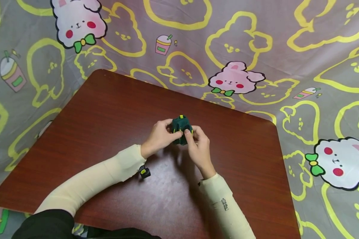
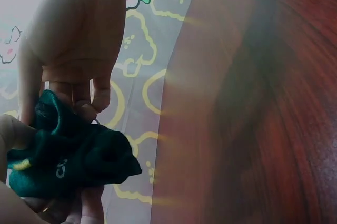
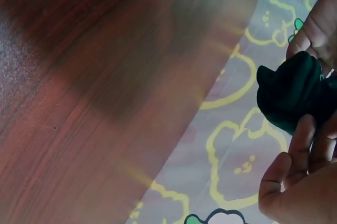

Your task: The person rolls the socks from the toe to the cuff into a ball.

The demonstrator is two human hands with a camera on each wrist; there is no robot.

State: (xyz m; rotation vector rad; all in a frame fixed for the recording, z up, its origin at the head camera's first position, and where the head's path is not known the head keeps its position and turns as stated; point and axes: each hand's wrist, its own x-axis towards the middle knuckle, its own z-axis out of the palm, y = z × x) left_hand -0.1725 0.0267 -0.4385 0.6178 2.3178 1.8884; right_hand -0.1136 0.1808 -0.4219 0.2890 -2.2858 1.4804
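Both hands hold a bunched dark green cloth piece with yellow accents, raised above the table. My left hand grips its left side, thumb across the front and fingers behind. On the other side, my right hand pinches the cloth, its thumb on the front near a dark fold. Pale lettering marks the soft green cloth in the left wrist view. Seen from the right wrist, the cloth is a rounded bundle with a small projecting corner. Its exact kind cannot be told, and fingers hide part of it.
A reddish-brown table with rounded corners lies beneath the hands. Printed fabric with cartoon faces hangs behind and beside it. A small black device is at the left wrist, below the sleeve cuff.
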